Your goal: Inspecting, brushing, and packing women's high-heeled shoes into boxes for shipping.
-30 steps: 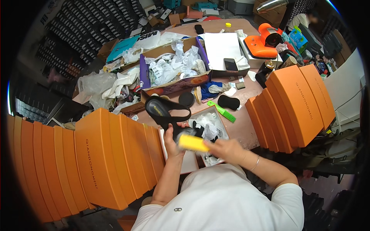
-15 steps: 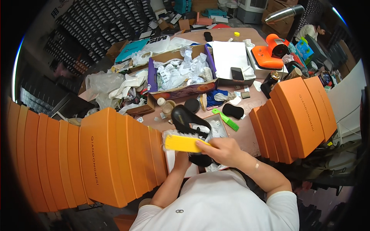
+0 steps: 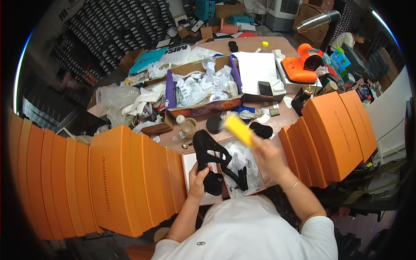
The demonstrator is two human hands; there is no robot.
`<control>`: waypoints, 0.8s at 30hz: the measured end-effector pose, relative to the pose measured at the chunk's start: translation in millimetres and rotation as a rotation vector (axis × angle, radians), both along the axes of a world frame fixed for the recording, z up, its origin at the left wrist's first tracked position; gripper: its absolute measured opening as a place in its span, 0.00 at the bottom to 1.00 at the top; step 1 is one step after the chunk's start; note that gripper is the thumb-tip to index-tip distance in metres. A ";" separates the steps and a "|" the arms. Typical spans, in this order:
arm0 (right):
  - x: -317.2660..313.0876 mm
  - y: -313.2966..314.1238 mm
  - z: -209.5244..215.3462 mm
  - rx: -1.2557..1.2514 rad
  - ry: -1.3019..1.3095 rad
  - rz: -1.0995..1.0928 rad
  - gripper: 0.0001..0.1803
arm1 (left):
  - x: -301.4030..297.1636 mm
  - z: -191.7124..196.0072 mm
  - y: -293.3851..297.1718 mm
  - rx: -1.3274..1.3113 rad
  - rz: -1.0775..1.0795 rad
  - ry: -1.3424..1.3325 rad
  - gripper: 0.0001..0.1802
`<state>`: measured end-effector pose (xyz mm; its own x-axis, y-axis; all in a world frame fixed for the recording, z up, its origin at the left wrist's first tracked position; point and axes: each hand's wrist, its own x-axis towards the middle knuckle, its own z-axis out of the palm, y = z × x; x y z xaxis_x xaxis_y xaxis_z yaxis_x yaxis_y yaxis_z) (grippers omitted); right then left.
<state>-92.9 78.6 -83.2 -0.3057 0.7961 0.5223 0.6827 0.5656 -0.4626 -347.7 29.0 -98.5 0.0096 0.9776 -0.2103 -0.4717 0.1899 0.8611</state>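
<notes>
Above the open box (image 3: 255, 184), left hand (image 3: 198, 180) grips black shoe (image 3: 212, 158) (heel end).

The yellow brush (image 3: 237, 129) at frame centre is smeared by motion, so its bristles can't be made out. The right hand (image 3: 269, 157) covers the brush's handle end. The left hand (image 3: 199, 181) hides the heel of the black shoe (image 3: 211, 158), and the shoe hides part of the open box (image 3: 255, 184) under it. At the upper right a person (image 3: 346, 40) is tiny and half behind a grey pipe (image 3: 316, 21). The orange boxes (image 3: 52, 182) at the lower left fade into the dark rim.
</notes>
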 end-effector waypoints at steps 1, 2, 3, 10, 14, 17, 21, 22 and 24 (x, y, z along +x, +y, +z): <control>-23.5 -23.1 20.7 0.046 0.124 0.115 0.24 | -1.3 -5.9 -10.3 -0.058 -0.002 0.011 0.19; -38.8 -33.1 40.4 -0.083 -0.005 0.243 0.26 | 14.7 10.6 -9.3 -0.015 0.033 -0.139 0.20; -33.4 -27.2 23.9 -0.112 -0.004 0.103 0.25 | 12.3 13.8 -10.8 0.022 0.011 -0.116 0.22; 21.9 -9.9 18.9 -0.650 0.691 -0.028 0.22 | 4.4 6.8 1.2 0.151 -0.288 0.660 0.28; 18.2 -9.1 37.6 -0.471 0.477 -0.052 0.22 | 7.7 -5.6 -1.6 0.116 -0.441 0.647 0.24; 19.3 -28.4 57.3 -0.060 0.143 0.043 0.23 | 14.2 11.6 -0.8 0.115 -0.430 0.722 0.21; 62.7 8.2 43.0 -0.135 -0.684 -0.176 0.23 | 4.3 17.8 -0.2 0.167 -0.539 0.972 0.19; 59.1 3.4 46.1 -0.107 -0.594 -0.061 0.22 | 2.0 16.0 -3.8 0.164 -0.530 0.966 0.19; 33.4 -12.1 64.9 -0.042 -0.411 0.207 0.22 | -0.6 15.5 -3.4 0.165 -0.484 0.979 0.18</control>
<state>-59.5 66.5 -18.3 -0.6356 0.7143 0.2930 0.6890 0.6960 -0.2021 -348.2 25.6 -83.0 0.2994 0.9323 -0.2031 0.5211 0.0185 0.8533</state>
